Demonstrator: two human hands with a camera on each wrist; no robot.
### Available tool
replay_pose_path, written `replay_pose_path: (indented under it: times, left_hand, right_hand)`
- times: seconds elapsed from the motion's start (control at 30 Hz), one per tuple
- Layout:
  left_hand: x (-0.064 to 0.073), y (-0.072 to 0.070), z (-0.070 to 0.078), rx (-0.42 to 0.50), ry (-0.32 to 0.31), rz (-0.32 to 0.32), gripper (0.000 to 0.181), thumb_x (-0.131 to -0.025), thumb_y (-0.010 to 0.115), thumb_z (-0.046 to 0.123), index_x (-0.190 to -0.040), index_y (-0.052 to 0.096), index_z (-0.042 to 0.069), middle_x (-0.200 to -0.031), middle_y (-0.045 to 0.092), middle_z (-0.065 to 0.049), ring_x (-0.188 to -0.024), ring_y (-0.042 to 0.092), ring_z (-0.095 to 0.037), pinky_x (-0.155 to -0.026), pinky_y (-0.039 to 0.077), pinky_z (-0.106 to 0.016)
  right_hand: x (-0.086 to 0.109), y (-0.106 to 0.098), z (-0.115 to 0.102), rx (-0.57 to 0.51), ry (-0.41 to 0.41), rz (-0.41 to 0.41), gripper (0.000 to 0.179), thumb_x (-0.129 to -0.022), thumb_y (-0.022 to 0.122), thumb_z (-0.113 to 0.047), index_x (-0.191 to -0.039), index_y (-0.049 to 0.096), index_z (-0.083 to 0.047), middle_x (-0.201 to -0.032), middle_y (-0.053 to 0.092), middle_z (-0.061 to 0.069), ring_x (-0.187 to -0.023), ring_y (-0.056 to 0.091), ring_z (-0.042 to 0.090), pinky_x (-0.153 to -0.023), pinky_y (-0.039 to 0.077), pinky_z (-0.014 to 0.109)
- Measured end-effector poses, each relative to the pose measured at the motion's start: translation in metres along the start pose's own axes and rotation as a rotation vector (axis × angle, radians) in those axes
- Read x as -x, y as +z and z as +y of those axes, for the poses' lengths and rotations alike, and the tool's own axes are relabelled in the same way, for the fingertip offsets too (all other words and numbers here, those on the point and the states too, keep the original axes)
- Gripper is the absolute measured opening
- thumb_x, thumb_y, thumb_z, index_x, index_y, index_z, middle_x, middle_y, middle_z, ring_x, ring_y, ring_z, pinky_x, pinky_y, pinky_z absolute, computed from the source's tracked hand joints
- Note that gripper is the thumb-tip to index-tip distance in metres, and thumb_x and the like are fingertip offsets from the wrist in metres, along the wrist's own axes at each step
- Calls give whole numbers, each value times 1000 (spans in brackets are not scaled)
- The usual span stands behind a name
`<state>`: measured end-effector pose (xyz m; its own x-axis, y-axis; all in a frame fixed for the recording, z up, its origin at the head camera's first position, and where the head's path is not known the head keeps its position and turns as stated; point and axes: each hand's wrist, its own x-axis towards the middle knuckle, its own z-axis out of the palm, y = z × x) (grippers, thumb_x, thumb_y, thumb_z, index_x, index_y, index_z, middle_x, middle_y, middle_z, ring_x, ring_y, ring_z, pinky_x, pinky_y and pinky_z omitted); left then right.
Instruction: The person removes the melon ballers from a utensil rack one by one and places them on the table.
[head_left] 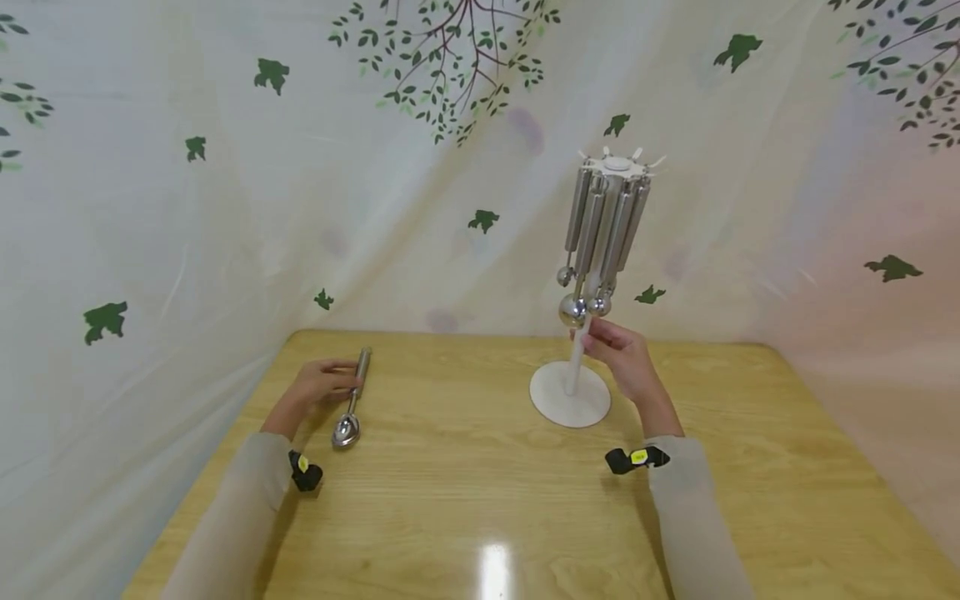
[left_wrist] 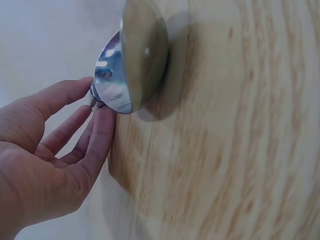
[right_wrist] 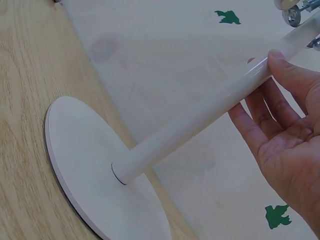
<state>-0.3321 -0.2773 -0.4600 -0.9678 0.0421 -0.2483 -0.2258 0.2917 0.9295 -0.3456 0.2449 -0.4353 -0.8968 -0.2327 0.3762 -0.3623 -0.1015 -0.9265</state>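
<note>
A shiny metal scoop with a thick cylindrical handle lies toward the left side of the wooden table, its bowl pointing to the near edge. My left hand pinches its handle between thumb and fingers; up close in the left wrist view, the deep bowl shows beyond the fingertips. On the right stands a white rotating-type stand with a round base and a pole. My right hand holds that pole, thumb on one side and fingers round the other. Several metal utensils hang from the stand's top, handles up.
The hooked white top of the stand reaches high above the table. Behind the table's far edge hangs a pale cloth printed with branches and green leaves. A black wrist camera sits on each sleeve.
</note>
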Motion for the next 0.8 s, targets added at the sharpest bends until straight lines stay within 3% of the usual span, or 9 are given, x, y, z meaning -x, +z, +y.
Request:
replay_pose_path:
  times: [0.23,0.5,0.8]
  left_hand:
    - [-1,-3,0,-33,-7,-36,57,-98,68,7,-147,45,-9,-148,47,-32,-92,66,-4,-90,61,-26]
    - [-3,-11,4,1,35,-103,58,-98,65,3,-148,40,-12,-145,47,-32,-91,67,-3,-91,61,-27]
    - [-2,-13,3,26,25,-147,58,-99,62,0,-150,38,-12,-143,49,-28,-94,66,-4,-95,60,-29]
  right_hand:
    - [0,0,-2,6,16,4,34,-101,61,-6,-135,65,-6,-113,77,-6,-105,72,8,-91,60,23]
    - [-2,1,-4,20,12,19,36,-101,64,-10,-136,64,-4,-114,76,-10,-108,71,8,-92,59,22]
    - [0,1,-2,5,-3,16,34,-102,60,-5,-136,64,-3,-114,77,-4,-106,71,7,-93,59,23]
